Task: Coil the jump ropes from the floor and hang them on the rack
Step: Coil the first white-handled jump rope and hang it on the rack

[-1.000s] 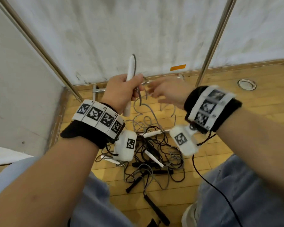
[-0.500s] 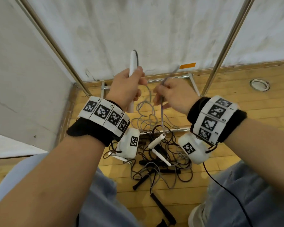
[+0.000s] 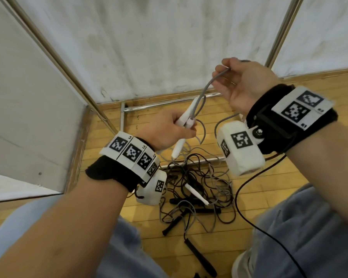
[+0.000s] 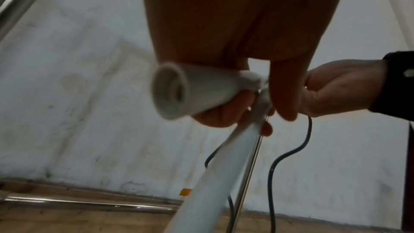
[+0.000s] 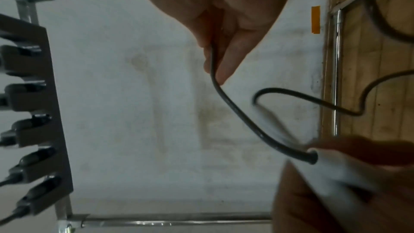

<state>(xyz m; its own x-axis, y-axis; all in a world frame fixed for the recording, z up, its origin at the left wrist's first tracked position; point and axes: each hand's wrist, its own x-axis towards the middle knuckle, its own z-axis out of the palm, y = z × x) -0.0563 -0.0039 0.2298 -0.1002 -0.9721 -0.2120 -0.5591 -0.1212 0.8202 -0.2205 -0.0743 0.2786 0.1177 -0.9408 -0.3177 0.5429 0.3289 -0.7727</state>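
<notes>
Head view, left hand: I see my left hand point(image 3: 165, 131) curled round two smooth white plastic handles point(image 3: 184, 121), slim tapered tubes held together; one pokes up toward the wall, the other hangs down below the fist.
Head view, right hand: my right hand point(image 3: 243, 81), raised higher and to the right, pinches the round grey cord point(image 3: 206, 87) between thumb and fingertips; the cord curves down from there into the upper handle's tip.
Head view, floor pile: the rest of the jump ropes point(image 3: 197, 189) lie in a loose tangle on the yellow wooden plank floor point(image 3: 289, 171) between my knees, thin black and grey cords looped over each other, with matte black handles and one white handle among them.
Head view, surroundings: shiny metal tubes point(image 3: 54, 53) lean against a scuffed white wall.
Left wrist view: the fingers wrap the white handle point(image 4: 177, 91), whose hollow round end faces the lens, blurred; the dark cord point(image 4: 282, 157) dangles in a wavy line; the right hand point(image 4: 336, 86) sits just behind.
Right wrist view: thumb and fingertips point(image 5: 226, 66) squeeze the glossy cord point(image 5: 241, 116), which bends in a smooth arc into the handle's socket point(image 5: 313, 159).
Right wrist view, rack: a dark flat rack point(image 5: 38, 105) with a row of stubby hooks is fixed to chrome tubing at the left edge, well apart from the cord.
</notes>
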